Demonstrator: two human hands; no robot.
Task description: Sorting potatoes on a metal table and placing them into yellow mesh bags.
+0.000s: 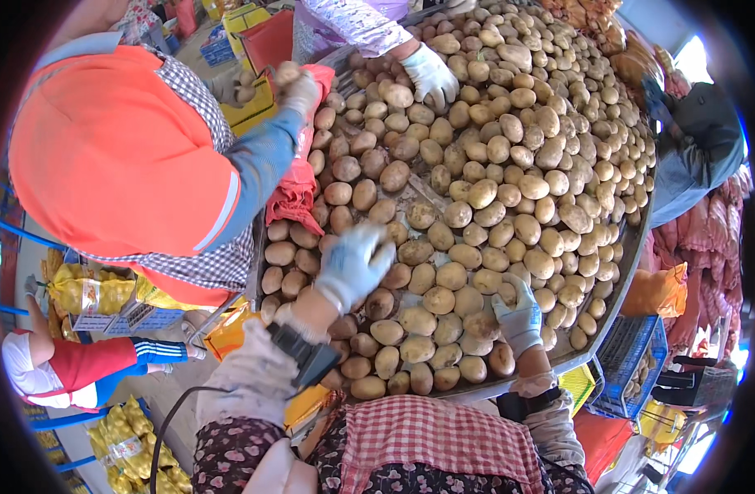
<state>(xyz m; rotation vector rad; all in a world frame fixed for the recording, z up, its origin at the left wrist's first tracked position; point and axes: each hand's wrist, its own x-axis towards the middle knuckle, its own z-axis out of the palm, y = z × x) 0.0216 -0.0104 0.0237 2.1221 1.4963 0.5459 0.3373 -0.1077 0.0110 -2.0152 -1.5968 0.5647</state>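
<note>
My left hand [355, 262], in a white and pale blue work glove, is blurred above the potatoes at the left of the metal table. Its fingers are apart and nothing shows between them. My right hand [518, 315], gloved the same way, is low among the potatoes near the front right. Its thumb and fingers curl about a potato [507, 294], partly hidden by the glove. Between my hands lies a loose layer of potatoes [439, 301], some with dark soil on the skin. Behind them rises a large potato heap [556, 154].
A co-worker in an orange cap [124, 148] stands close on the left with a red mesh bag [297, 191]. Another person's gloved hand [430, 74] reaches in from the far side. The raised table rim [624, 290] curves right. Blue crates [630, 358] stand beyond it.
</note>
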